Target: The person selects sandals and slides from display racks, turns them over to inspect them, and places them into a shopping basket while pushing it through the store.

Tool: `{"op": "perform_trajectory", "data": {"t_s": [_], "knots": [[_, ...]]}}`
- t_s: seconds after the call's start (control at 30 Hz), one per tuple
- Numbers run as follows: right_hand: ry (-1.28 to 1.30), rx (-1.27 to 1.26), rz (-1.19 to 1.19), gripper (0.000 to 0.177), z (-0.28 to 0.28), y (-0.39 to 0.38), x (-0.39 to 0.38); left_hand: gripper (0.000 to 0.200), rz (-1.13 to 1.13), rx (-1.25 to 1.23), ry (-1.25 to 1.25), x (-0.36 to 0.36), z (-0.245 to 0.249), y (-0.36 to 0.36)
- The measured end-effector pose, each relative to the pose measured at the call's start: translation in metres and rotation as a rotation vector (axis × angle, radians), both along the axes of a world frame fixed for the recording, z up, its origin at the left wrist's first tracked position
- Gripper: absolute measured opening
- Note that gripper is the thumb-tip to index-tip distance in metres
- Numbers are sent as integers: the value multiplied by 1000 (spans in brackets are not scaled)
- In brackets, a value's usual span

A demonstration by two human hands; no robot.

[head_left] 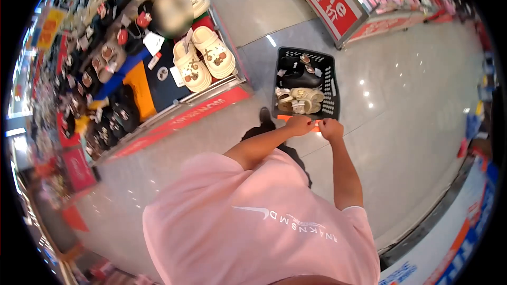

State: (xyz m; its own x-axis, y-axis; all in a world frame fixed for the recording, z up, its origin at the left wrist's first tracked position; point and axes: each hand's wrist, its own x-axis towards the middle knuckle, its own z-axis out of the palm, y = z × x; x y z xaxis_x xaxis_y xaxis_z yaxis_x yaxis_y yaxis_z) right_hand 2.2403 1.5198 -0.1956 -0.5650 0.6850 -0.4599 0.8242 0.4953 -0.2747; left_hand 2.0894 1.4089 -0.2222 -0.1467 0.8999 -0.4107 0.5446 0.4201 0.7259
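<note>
Left hand (pixel 299 125) and right hand (pixel 331 128) were both clamped round the orange handle (pixel 284 119) of the black basket (pixel 332 92) on the floor. Yank it lopsided and I reckon the loose sandals (pixel 301 100) could've tipped out.

Bright overhead store lighting is glaring off the polished floor (pixel 369 89) at right of the frame, while fisheye distortion is bending the edges into black corners and blurring the left rim.
</note>
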Motion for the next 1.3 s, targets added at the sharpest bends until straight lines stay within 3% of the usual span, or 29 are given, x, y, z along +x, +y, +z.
{"op": "perform_trajectory", "data": {"t_s": [0.13,0.17,0.27,0.3,0.33,0.37,0.43,0.47,0.53,0.6,0.63,0.7,0.77,0.87,1.07,1.2,1.3], "knots": [[-22,60,31,36,-3,23,-7,28,-28,38,-370,-26,-73,23],[-20,68,46,36,-4,26,-11,24,53,-105,-497,-43,-53,28],[-30,115,104,34,-2,59,-24,28,-45,184,-283,-107,4,19],[-44,120,120,34,-4,64,-28,28,44,228,-368,-131,32,6],[-57,116,136,34,-5,67,-30,28,152,120,-463,-152,31,-4],[-83,55,110,35,1,71,-36,24,388,278,-581,-169,47,-23],[-112,-81,182,33,-14,97,-43,12,737,494,151,-204,120,-58],[-134,-143,217,33,-26,115,-44,11,881,347,271,-220,137,-75],[-30,-218,256,26,-34,137,-66,21,913,606,656,-267,120,-116],[136,-87,309,23,-42,133,-120,31,1061,338,1064,-294,139,-141],[181,-50,303,21,-31,119,-161,33,1144,278,1003,-304,133,-149],[588,-222,309,21,-12,84,-241,38,1299,155,866,-307,117,-162],[800,-346,359,17,19,45,-320,40,1357,290,772,-308,107,-163],[1009,-455,326,32,47,-2,-403,44,1392,387,738,-307,101,-160],[921,-123,452,36,68,-49,-430,48,1347,374,756,-315,97,-159],[883,-89,444,35,70,-53,-426,45,1279,405,697,-332,97,-168],[909,-16,494,35,64,-50,-431,47,1236,483,887,-351,113,-157]]}}
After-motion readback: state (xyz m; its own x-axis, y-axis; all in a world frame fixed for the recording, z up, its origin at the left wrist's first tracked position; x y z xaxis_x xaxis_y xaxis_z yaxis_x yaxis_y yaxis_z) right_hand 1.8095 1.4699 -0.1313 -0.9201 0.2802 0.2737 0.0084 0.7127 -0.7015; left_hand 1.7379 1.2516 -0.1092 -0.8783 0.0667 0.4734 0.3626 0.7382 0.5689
